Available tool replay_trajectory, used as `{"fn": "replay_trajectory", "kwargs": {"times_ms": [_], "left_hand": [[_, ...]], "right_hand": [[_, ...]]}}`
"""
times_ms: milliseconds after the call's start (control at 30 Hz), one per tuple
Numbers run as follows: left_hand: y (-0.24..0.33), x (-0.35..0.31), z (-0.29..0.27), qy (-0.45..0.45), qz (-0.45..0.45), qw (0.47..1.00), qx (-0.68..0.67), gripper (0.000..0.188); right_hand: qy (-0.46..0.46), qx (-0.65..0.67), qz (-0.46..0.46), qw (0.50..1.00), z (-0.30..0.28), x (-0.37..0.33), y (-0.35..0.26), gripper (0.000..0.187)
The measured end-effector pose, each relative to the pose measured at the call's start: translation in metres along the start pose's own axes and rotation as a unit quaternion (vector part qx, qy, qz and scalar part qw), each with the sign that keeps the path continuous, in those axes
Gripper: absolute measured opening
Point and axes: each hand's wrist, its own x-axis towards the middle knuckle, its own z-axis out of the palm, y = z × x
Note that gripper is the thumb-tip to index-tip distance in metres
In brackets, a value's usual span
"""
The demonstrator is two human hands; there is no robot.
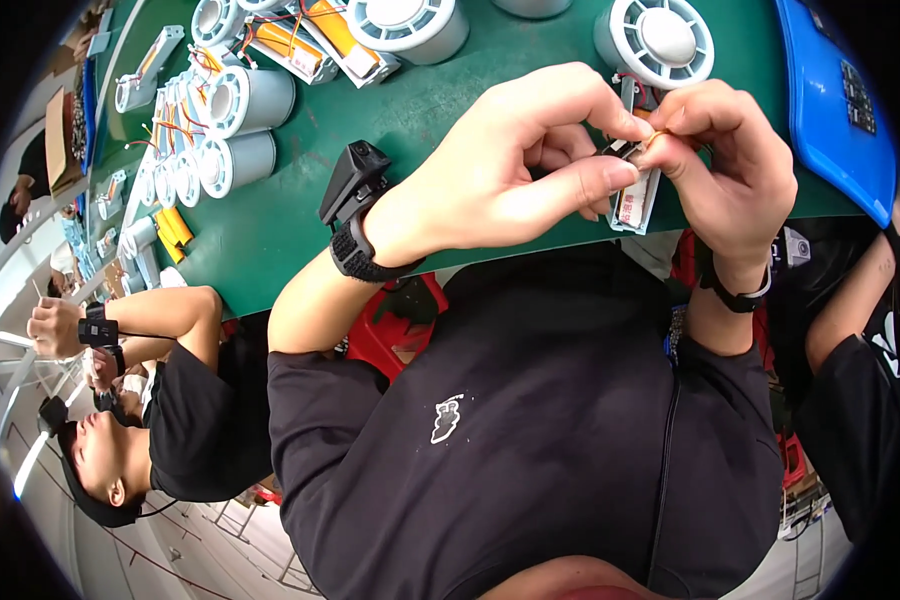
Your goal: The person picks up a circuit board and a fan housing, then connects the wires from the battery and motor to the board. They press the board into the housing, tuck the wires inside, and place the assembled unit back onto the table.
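Note:
Just above the near edge of the green table, both my hands come together over a narrow pale-blue plastic housing [630,212] with a white labelled block inside. My right hand [735,165] pinches a thin orange wire [658,137] between thumb and forefinger. My left hand [530,165] is curled, its thumb and forefinger closing round a small dark part at the upper end of the housing; the fingers partly hide that part, and I cannot tell what it is. A round pale-blue fan-like unit [660,38] stands just beyond my hands.
Several round units [238,163] and housings with orange batteries [288,45] crowd the table's far left. A black wrist-strap device [355,175] lies left of my forearm. A blue tray [840,110] is at the right. Other people sit on both sides.

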Motion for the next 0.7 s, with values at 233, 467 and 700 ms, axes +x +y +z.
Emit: {"fn": "replay_trajectory", "kwargs": {"times_ms": [233,467,700], "left_hand": [[0.010,0.001,0.005,-0.011,0.044,0.995,0.087,0.027],[0.016,-0.002,0.011,0.100,0.203,0.890,0.397,0.040],[0.005,0.001,-0.002,0.108,0.279,0.836,0.460,0.053]], "right_hand": [[0.032,0.013,0.007,0.999,-0.005,-0.009,-0.001,0.022],[0.129,0.282,0.054,0.949,-0.005,-0.010,-0.025,0.024],[0.063,0.053,0.026,0.996,-0.003,-0.010,-0.022,0.026]]}}
